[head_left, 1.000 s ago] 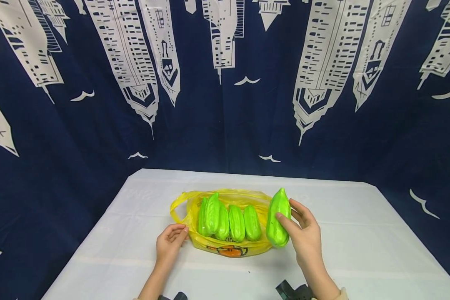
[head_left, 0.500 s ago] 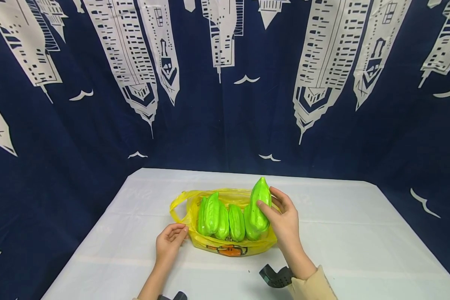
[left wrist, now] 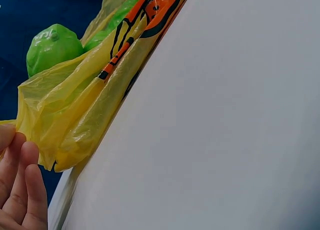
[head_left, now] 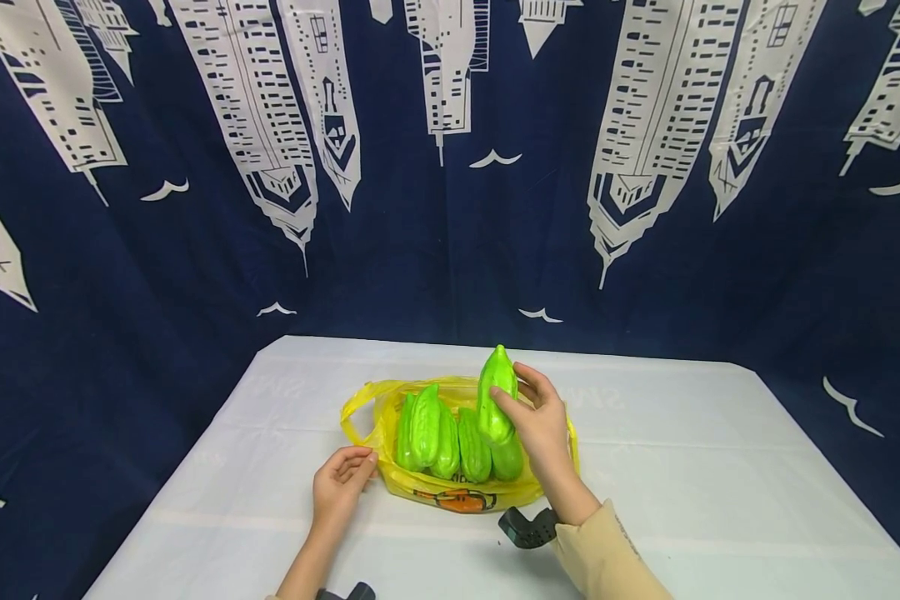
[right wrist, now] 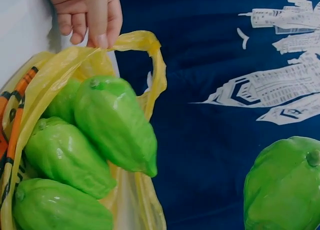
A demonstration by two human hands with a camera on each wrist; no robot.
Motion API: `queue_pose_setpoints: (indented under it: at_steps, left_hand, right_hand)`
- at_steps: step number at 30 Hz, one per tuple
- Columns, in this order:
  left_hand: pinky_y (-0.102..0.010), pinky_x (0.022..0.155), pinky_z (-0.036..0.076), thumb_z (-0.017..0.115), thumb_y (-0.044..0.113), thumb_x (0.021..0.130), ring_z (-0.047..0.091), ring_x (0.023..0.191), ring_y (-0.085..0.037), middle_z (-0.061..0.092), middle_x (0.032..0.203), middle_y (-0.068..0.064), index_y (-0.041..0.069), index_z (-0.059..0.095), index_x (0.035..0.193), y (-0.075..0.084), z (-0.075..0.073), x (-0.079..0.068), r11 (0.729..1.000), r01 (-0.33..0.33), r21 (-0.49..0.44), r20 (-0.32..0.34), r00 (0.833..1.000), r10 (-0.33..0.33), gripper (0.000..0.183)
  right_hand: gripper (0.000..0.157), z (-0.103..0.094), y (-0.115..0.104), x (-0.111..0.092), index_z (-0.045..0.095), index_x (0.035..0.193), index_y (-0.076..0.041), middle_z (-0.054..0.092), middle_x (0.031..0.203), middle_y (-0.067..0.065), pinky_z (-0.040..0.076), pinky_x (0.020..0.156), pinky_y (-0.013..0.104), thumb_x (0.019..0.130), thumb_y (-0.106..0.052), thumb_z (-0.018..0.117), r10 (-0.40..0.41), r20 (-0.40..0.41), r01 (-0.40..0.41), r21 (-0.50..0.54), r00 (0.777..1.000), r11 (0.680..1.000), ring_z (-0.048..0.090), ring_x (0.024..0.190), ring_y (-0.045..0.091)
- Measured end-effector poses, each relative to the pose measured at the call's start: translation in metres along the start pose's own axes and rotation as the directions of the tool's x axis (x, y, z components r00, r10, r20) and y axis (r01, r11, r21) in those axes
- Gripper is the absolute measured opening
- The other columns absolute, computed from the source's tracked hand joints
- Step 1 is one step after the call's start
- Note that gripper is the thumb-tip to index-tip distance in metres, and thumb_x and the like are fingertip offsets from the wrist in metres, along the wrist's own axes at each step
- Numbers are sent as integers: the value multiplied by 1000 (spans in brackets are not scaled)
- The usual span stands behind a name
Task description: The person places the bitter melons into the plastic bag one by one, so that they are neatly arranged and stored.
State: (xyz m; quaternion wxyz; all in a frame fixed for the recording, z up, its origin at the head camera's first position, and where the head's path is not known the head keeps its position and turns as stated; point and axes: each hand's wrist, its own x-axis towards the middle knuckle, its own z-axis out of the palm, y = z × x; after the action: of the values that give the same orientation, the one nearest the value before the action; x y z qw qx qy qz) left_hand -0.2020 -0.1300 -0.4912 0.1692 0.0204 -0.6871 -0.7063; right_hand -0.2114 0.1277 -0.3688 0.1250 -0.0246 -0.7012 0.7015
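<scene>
A yellow plastic bag (head_left: 528, 494) lies with its mouth open on the white table, and several green papayas (head_left: 425, 427) stand side by side inside it. With thumb and fingers, my left hand (head_left: 339, 483) pinches the bag's left edge; the right wrist view shows those fingertips (right wrist: 102, 41) right by the bag's handle loop (right wrist: 159, 70). Above the bag's right half, my right hand (head_left: 537, 421) grips another green papaya (head_left: 497, 396), pointed end up. This held papaya (right wrist: 282, 185) appears at the lower right of the right wrist view, where the gripping fingers are out of frame.
The white-covered table (head_left: 705, 483) extends around the bag on all sides. Behind it hangs a dark blue cloth (head_left: 510, 242) printed with white buildings. A black wrist device (head_left: 528, 528) is strapped to the right wrist.
My right hand has carried its papaya leftward and slightly up, from the bag's right edge to over the papayas inside. The left hand keeps its pinch on the bag.
</scene>
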Motion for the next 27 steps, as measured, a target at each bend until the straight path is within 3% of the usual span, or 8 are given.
queue_pose_setpoints:
  at_steps: [15,27]
  left_hand:
    - [-23,53,51,71,5,83,65,64,-18,66,80,-9,-8,63,97,-2,0,1,1000,3,2,1,1000,-3,21]
    - [-22,53,51,71,6,83,65,64,-17,66,79,-10,-8,63,96,-2,0,0,1000,-8,3,-5,1000,8,21]
  right_hand:
    - [56,12,28,14,50,131,-4,51,129,15,51,86,39,81,-15,73,31,-13,-32,-94,999,995,49,116,29]
    - [57,12,51,17,50,130,-2,51,129,17,49,87,42,80,-17,73,62,3,-60,-183,998,981,47,117,32]
